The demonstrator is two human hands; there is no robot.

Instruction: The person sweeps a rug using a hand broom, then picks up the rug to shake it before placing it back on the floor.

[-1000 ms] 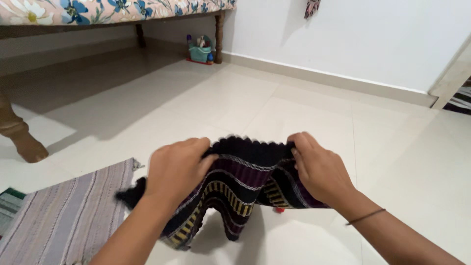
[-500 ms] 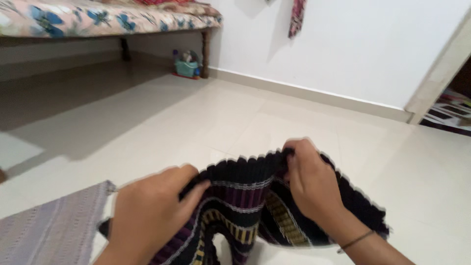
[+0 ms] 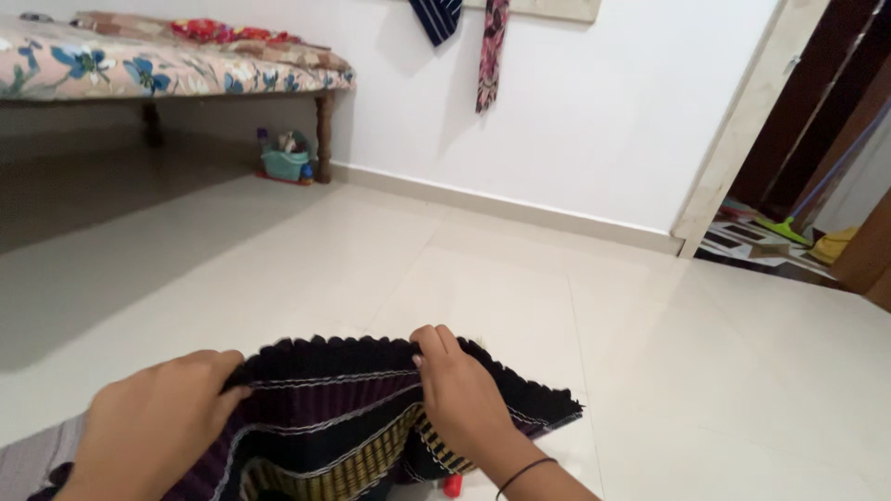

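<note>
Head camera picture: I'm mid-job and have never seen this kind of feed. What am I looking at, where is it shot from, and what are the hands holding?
There is no machine here. The single view comes from a camera worn on a person's head, looking down and forward across a room. The two bare hands at the bottom belong to that person. The left hand and the right hand both grip the top edge of a dark pleated cloth with purple, white and yellow bands, holding it over the pale tiled floor. A striped mat lies at the lower left, and a small red object shows under the cloth. Farther off stands a bed with a floral cover, with a teal basket beside its leg.
</note>
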